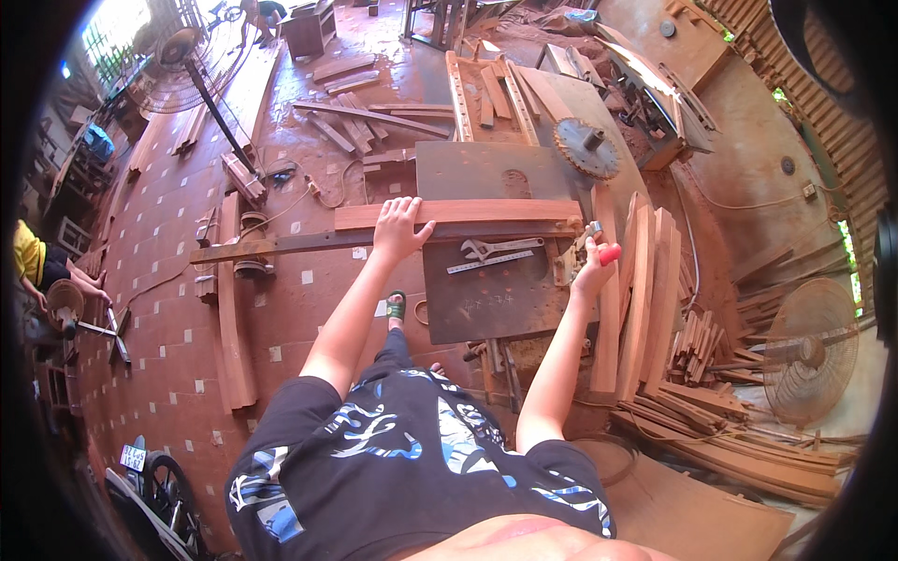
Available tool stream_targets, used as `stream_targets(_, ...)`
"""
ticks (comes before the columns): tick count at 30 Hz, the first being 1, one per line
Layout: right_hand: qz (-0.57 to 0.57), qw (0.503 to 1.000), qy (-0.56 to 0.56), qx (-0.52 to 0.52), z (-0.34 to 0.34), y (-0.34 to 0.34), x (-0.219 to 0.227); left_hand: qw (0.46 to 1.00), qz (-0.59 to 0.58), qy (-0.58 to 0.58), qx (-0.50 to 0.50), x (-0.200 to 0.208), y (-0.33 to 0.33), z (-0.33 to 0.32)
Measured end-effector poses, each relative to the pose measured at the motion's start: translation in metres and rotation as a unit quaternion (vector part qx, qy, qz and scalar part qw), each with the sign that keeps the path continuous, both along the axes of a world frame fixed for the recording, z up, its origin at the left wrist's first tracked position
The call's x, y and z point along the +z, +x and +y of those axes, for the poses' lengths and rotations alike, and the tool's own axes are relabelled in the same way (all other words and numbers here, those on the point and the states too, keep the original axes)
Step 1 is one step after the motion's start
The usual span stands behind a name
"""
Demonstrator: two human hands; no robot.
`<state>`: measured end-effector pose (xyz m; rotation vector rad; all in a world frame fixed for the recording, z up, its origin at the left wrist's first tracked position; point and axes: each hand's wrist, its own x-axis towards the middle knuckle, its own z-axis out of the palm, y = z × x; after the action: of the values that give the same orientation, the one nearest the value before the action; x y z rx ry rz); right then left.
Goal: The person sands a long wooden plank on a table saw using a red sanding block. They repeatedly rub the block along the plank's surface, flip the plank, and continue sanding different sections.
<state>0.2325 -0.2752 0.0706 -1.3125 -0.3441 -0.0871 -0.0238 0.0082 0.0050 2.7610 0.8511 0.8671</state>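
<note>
A long reddish wooden board [496, 211] lies across the dark metal saw table [468, 175], alongside a long straight fence bar [318, 241]. My left hand [400, 229] rests over the board's left part, fingers across its top toward the far edge and thumb on the near side. At the bar's right end my right hand [591, 269] is closed round a handle with a red end [610, 254]; a metal piece [595, 229] shows just beyond the fingers. What the handle belongs to is partly hidden. Between my hands, an adjustable wrench [500, 248] and a steel ruler [494, 262] lie on the table.
A toothed circular saw blade [586, 149] lies flat beyond the table's right corner. Long planks [636, 299] lean at the right, near a fan [810, 351]. Cables and boards [346, 122] cover parts of the tiled floor. Another person [47, 262] works at far left.
</note>
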Motion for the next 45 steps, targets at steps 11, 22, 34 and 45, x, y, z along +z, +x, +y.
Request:
stream_targets(11,-0.010,1.000,-0.012,0.004,-0.005,-0.016,0.014,1.000,0.009,0.005,0.005,-0.003,-0.003,0.001)
stream_targets(22,0.004,0.999,-0.008,-0.035,0.003,-0.014,0.036,1.000,-0.005,0.020,0.004,0.000,-0.002,-0.004)
stream_targets(34,0.003,0.992,0.052,-0.115,0.024,-0.014,0.033,0.999,-0.011,0.049,0.007,0.001,0.010,0.011)
stream_targets(45,-0.064,0.985,-0.033,-0.160,0.120,0.037,0.038,0.999,-0.015,0.044,0.011,-0.002,0.058,0.096)
